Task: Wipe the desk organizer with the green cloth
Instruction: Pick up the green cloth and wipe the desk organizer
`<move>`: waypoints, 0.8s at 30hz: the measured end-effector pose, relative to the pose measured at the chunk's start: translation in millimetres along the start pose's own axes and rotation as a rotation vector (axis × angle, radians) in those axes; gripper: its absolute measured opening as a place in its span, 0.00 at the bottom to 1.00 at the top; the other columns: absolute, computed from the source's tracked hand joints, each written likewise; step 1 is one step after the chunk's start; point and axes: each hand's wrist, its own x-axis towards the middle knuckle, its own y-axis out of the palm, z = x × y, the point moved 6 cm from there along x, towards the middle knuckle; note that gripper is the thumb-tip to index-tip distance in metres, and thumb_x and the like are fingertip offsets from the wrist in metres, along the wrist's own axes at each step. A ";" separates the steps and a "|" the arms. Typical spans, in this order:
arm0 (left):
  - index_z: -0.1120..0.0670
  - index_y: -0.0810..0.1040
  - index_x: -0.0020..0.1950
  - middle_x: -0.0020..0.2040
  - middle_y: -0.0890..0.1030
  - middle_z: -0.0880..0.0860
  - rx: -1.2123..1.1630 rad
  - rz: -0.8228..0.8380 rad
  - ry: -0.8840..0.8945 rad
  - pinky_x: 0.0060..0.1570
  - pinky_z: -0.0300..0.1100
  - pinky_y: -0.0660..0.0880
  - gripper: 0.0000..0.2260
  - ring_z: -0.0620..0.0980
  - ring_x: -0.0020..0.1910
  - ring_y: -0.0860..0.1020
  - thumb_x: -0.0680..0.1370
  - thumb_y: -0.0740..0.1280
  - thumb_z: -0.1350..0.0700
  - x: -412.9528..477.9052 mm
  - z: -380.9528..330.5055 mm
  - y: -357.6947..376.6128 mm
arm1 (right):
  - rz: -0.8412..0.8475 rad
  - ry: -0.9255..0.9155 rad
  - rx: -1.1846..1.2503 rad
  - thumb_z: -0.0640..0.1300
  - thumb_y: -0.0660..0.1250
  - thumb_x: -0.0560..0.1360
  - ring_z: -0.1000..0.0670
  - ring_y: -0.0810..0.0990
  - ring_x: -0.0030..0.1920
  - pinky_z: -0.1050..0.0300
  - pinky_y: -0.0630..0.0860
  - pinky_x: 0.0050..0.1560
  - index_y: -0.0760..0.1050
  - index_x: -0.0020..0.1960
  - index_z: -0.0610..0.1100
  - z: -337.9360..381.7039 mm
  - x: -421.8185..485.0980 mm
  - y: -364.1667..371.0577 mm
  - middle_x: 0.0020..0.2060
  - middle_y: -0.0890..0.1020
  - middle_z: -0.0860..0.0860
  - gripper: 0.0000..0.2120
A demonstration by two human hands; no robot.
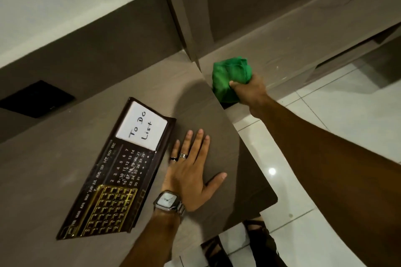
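The desk organizer (121, 171) is a dark brown flat board with a white "To Do List" card, a calendar and a gold grid, lying on the brown desk (54, 158). My left hand (191, 171) rests flat on the desk just right of the organizer, fingers spread, with two rings and a wristwatch. My right hand (249, 91) is stretched out beyond the desk's right edge and grips the bunched green cloth (230, 76) over a lower brown surface. The cloth is apart from the organizer.
A tall brown partition (191, 17) rises behind the desk's far corner. A long brown shelf (314, 28) runs to the right. White floor tiles (347, 115) and my sandalled feet (256, 243) show below the desk's rounded right edge.
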 end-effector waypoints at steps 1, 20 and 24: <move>0.51 0.46 0.79 0.81 0.47 0.51 -0.003 0.015 -0.004 0.76 0.58 0.47 0.41 0.53 0.79 0.43 0.74 0.48 0.27 -0.9 -0.7 -3.1 | 0.024 -0.038 0.062 0.43 0.74 0.71 0.47 0.79 0.52 0.45 0.82 0.48 0.71 0.57 0.45 5.2 -10.0 -1.5 0.51 0.78 0.48 0.18; 0.52 0.34 0.77 0.79 0.35 0.51 0.003 -0.076 -0.125 0.77 0.51 0.41 0.47 0.49 0.78 0.35 0.71 0.64 0.45 -136.6 108.7 -142.6 | 0.410 -0.712 -0.017 0.27 0.71 0.69 0.52 0.69 0.70 0.48 0.77 0.61 0.62 0.74 0.55 16.4 -286.6 86.9 0.69 0.71 0.54 0.41; 0.47 0.29 0.75 0.77 0.31 0.44 -0.176 -0.005 -0.164 0.76 0.47 0.39 0.52 0.42 0.75 0.31 0.68 0.68 0.58 -139.6 116.3 -116.3 | 0.392 -1.177 -0.427 0.45 0.77 0.68 0.43 0.59 0.75 0.35 0.68 0.65 0.63 0.74 0.48 2.4 -298.7 124.6 0.74 0.65 0.50 0.39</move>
